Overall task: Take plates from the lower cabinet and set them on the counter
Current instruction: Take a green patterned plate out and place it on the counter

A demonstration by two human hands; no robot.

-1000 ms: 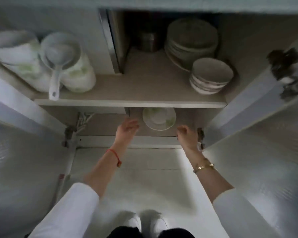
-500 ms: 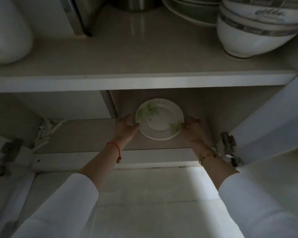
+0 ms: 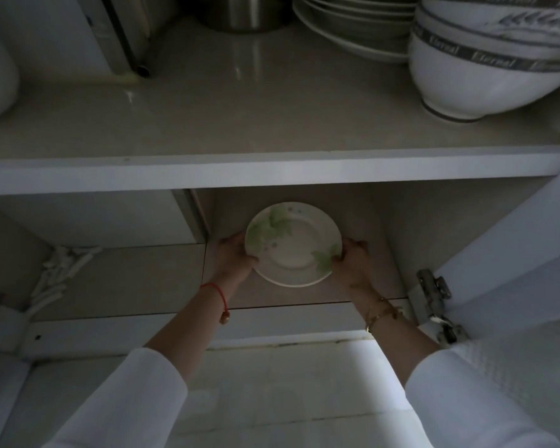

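Both my hands on one plate, low in the cabinet.

My left hand (image 3: 235, 258) and right hand (image 3: 353, 261) grip opposite edges of the white, green-leafed plate (image 3: 293, 244), fingers (image 3: 337, 258) curled round its rim. It lies face up in the bottom compartment, under the shelf (image 3: 272, 171) carrying the bowls (image 3: 485, 79). It is round, so it has no long axis. Whether it touches the cabinet floor I cannot tell.

Both hands (image 3: 235, 258) (image 3: 353, 263) grip the plate (image 3: 293, 250) edges.

Bowl stack (image 3: 485, 69) cropped, plate (image 3: 293, 245) underside hidden
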